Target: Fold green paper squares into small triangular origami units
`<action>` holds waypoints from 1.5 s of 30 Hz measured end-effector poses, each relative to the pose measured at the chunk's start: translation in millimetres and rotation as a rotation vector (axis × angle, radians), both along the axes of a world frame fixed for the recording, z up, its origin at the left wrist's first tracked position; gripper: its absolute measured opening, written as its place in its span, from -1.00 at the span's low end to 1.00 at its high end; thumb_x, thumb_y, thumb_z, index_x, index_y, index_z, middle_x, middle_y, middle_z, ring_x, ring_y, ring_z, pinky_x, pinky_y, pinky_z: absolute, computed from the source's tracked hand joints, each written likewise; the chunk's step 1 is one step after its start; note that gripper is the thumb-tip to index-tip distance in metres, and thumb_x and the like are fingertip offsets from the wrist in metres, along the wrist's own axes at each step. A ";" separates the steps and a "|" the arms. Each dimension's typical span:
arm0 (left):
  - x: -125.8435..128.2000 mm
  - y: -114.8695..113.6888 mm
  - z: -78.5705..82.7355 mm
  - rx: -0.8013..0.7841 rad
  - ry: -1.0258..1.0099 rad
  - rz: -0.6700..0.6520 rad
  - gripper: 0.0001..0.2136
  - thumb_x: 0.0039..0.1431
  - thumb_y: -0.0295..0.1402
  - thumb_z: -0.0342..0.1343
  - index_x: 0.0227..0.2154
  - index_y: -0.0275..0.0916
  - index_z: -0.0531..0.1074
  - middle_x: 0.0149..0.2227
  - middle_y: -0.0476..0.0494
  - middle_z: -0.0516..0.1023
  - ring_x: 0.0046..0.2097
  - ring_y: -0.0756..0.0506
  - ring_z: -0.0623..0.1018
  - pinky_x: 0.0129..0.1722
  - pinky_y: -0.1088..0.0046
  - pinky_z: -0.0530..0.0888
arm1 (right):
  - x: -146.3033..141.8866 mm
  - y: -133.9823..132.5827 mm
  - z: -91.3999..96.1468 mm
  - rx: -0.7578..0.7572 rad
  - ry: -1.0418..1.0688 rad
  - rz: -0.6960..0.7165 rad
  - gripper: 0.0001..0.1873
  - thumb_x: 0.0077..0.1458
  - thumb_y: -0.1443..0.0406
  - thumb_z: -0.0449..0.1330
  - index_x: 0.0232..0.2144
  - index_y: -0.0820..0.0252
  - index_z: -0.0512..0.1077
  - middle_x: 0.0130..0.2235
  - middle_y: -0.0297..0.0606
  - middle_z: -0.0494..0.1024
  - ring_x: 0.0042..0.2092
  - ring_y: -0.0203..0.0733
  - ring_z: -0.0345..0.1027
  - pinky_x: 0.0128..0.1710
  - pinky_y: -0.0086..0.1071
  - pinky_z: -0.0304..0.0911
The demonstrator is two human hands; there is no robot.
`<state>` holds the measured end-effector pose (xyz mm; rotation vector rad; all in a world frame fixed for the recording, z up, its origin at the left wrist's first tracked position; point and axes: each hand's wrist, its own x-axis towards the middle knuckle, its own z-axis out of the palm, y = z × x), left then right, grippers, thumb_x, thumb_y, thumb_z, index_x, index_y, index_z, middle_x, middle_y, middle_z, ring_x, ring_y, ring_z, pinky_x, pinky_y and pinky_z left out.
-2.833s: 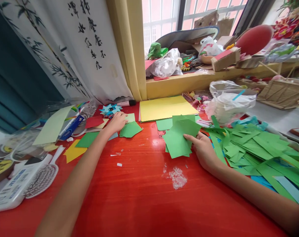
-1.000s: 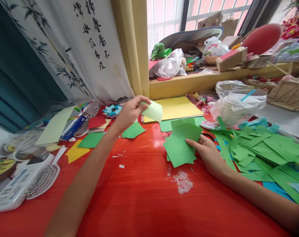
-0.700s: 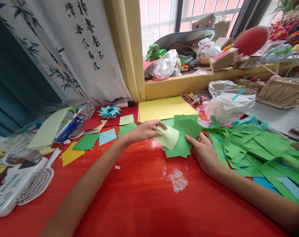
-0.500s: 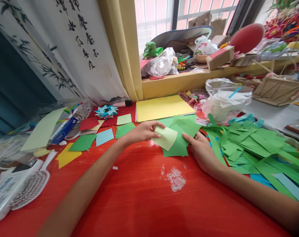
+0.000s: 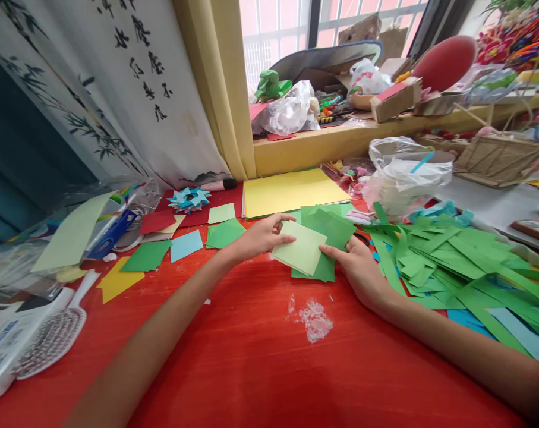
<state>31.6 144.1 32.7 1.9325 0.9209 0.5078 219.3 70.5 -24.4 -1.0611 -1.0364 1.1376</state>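
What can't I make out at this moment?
All in the head view:
Green sheets: partly hidden by the pale sheets; count unclear.
Right hand: some fingertips hidden behind the green sheets.
Scroll: upper writing cut off by the top edge.
White pack: cut off by the left edge; print too blurred to read.

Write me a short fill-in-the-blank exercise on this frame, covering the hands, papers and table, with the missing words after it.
1. The right hand holds darker ____ paper sheets partly beneath pale-green square paper.
2. The wide rectangular paper stack is ____ on top.
3. The white oval hairbrush lies on the red table, on the person's ____ side.

Missing words: green; yellow; left.
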 end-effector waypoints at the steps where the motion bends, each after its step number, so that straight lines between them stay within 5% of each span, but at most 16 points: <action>1: -0.3 1.7 -0.7 0.011 -0.003 0.026 -0.66 0.05 -0.30 0.08 -0.09 -0.22 0.27 -0.40 -0.04 0.30 -0.47 0.04 0.30 -0.61 0.57 0.18 | 0.1 0.1 0.1 0.004 -0.010 -0.009 -0.67 -0.05 0.19 0.24 -0.19 0.13 0.38 -0.06 -0.24 0.46 -0.07 -0.04 0.34 -0.15 -0.21 0.32; 11: 0.5 -7.7 -0.8 -0.052 -0.002 -0.103 -0.53 0.04 -0.33 0.11 0.03 -0.23 0.14 -0.54 0.10 0.13 -0.55 0.07 0.21 -0.61 0.55 0.18 | 4.1 -0.8 -2.1 -0.019 -0.163 -0.223 -0.72 -0.05 0.07 0.22 -0.33 0.09 0.37 -0.36 -0.30 0.49 -0.26 -0.05 0.37 -0.34 -0.24 0.33; 18: 9.6 -12.4 -17.2 -0.006 -0.089 0.071 -0.46 -0.02 -0.28 0.17 0.03 -0.21 0.14 -0.49 0.09 0.16 -0.53 0.07 0.23 -0.56 0.54 0.21 | -5.4 -5.9 9.7 0.102 -0.002 0.054 -0.67 0.00 0.19 0.20 -0.15 0.06 0.33 -0.04 -0.26 0.42 -0.09 -0.11 0.32 -0.18 -0.30 0.28; 24: -9.6 -45.3 -29.1 -0.008 -0.202 0.194 -0.79 0.02 -0.22 0.11 -0.44 -0.29 0.32 -0.42 -0.03 0.32 -0.37 0.00 0.36 -0.37 0.49 0.33 | -7.9 -11.5 12.0 0.202 -0.065 0.105 -0.74 0.06 0.22 0.15 -0.16 0.12 0.31 -0.11 -0.23 0.43 -0.11 -0.14 0.31 -0.17 -0.30 0.27; 31: -30.7 -95.8 -44.3 -0.058 -0.308 0.341 -0.67 0.03 -0.22 0.11 -0.17 -0.25 0.24 -0.24 -0.10 0.43 -0.31 -0.03 0.45 -0.32 0.48 0.39 | -22.2 -22.2 7.2 0.215 -0.182 0.341 -0.74 0.04 0.24 0.16 -0.19 0.13 0.28 -0.22 -0.25 0.40 -0.22 -0.18 0.33 -0.32 -0.36 0.30; 36: -22.1 -103.8 -42.1 -0.028 -0.321 0.322 -0.69 0.05 -0.27 0.10 -0.14 -0.24 0.26 -0.25 -0.09 0.45 -0.23 -0.06 0.45 -0.27 0.48 0.41 | -25.5 -29.6 3.3 0.229 -0.210 0.375 -0.76 0.08 0.28 0.11 -0.16 0.08 0.19 -0.33 -0.32 0.36 -0.36 -0.25 0.30 -0.45 -0.42 0.27; 41: -23.5 -106.1 -40.4 0.057 -0.297 0.352 -0.77 0.10 -0.26 0.05 -0.19 -0.22 0.32 -0.29 -0.04 0.41 -0.25 -0.04 0.42 -0.28 0.49 0.38 | -28.2 -33.8 7.6 0.315 -0.251 0.298 -0.53 0.06 0.31 0.13 0.00 0.00 0.07 -0.05 -0.23 0.26 -0.11 -0.19 0.25 -0.22 -0.36 0.26; 45: -27.7 -104.7 -40.3 0.068 -0.241 0.341 -0.73 0.10 -0.27 0.05 -0.13 -0.20 0.34 -0.29 -0.06 0.44 -0.27 -0.06 0.42 -0.31 0.47 0.37 | -28.3 -31.0 0.9 0.273 -0.317 0.322 -0.50 0.08 0.32 0.10 0.04 0.04 0.03 -0.16 -0.23 0.33 -0.19 -0.20 0.27 -0.24 -0.33 0.28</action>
